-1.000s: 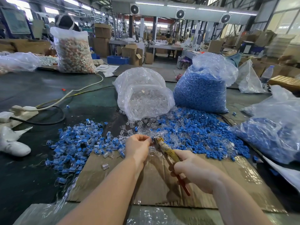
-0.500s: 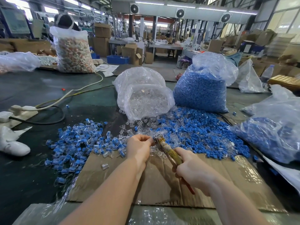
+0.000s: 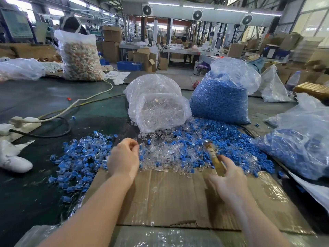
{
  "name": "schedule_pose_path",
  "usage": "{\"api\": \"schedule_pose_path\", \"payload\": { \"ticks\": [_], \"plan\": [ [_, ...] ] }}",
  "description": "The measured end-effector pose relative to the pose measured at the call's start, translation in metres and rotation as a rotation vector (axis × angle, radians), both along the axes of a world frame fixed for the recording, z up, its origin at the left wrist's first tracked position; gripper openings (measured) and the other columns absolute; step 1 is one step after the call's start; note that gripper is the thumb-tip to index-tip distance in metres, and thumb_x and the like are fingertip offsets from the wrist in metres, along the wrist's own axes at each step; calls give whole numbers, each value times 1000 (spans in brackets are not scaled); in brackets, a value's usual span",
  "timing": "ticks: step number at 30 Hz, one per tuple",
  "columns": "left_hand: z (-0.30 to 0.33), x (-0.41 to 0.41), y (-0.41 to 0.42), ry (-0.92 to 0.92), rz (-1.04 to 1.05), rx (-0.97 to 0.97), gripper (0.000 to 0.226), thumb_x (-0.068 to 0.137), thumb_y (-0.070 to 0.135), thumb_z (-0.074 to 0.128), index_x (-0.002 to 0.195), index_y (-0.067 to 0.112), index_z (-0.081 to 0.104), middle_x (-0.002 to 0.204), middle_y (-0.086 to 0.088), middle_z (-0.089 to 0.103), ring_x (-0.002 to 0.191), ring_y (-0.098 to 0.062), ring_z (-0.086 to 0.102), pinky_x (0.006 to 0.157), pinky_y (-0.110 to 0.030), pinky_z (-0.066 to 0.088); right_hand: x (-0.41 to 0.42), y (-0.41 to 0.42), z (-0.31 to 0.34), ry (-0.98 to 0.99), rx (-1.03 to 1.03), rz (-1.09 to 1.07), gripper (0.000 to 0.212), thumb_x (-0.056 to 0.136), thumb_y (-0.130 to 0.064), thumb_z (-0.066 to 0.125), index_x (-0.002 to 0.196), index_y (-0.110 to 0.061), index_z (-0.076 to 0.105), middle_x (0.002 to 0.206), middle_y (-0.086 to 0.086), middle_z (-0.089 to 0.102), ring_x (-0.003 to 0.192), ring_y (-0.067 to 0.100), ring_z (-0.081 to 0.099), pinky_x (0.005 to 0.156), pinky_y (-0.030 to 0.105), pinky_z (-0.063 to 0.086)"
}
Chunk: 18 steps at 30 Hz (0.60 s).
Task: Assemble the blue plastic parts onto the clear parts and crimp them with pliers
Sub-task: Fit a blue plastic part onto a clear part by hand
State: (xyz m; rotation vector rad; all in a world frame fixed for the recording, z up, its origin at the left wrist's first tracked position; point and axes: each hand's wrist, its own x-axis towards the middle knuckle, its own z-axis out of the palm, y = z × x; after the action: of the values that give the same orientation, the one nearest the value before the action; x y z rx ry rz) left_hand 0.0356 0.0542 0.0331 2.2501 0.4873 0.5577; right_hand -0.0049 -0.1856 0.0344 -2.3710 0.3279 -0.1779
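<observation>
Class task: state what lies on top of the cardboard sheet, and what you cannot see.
On the cardboard: loose blue and clear parts along its far edge. What lies beneath it is hidden.

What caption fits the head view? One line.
Right hand holds pliers; left hand reaches into clear and blue parts.

White power strip (image 3: 23, 121) with cables at left, bagged mixed pieces (image 3: 81, 61) behind, cardboard sheet (image 3: 178, 198) in front.
</observation>
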Motion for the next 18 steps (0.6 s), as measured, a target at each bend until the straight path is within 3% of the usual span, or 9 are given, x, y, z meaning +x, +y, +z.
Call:
{"api": "schedule_pose_path", "payload": {
  "ticks": [2, 6, 12, 18],
  "plan": [
    [-1, 1, 20, -34, 83, 226, 15, 93, 24, 54, 101, 24, 68, 87, 0, 68, 74, -15, 52, 72, -29, 38, 0, -13, -4, 12, -140, -93, 63, 84, -31, 66, 139, -22, 38, 117, 16, 52, 110, 31, 45, 96, 42, 38],
    [-6, 2, 52, 59, 173, 458, 22, 95, 23, 50, 108, 27, 68, 99, -3, 66, 90, -24, 49, 80, -37, 30, -1, -37, -16, 124, -386, -234, 66, 87, -47, 56, 143, -24, 29, 129, 21, 46, 122, 35, 39, 101, 46, 35],
    [-19, -2, 69, 287, 193, 592, 32, 93, 16, 50, 114, 37, 64, 107, 3, 59, 100, -20, 43, 84, -37, 29, -3, -48, -25, 207, -583, -301, 66, 90, -57, 42, 144, -25, 23, 136, 21, 38, 125, 37, 36, 100, 45, 34],
    [-17, -1, 46, 137, 136, 511, 25, 91, 25, 54, 114, 29, 63, 116, 0, 55, 108, -25, 36, 87, -38, 27, 0, -51, -23, 251, -678, -260, 67, 88, -62, 38, 144, -28, 20, 137, 18, 39, 126, 34, 38, 102, 45, 35]
  ]
}}
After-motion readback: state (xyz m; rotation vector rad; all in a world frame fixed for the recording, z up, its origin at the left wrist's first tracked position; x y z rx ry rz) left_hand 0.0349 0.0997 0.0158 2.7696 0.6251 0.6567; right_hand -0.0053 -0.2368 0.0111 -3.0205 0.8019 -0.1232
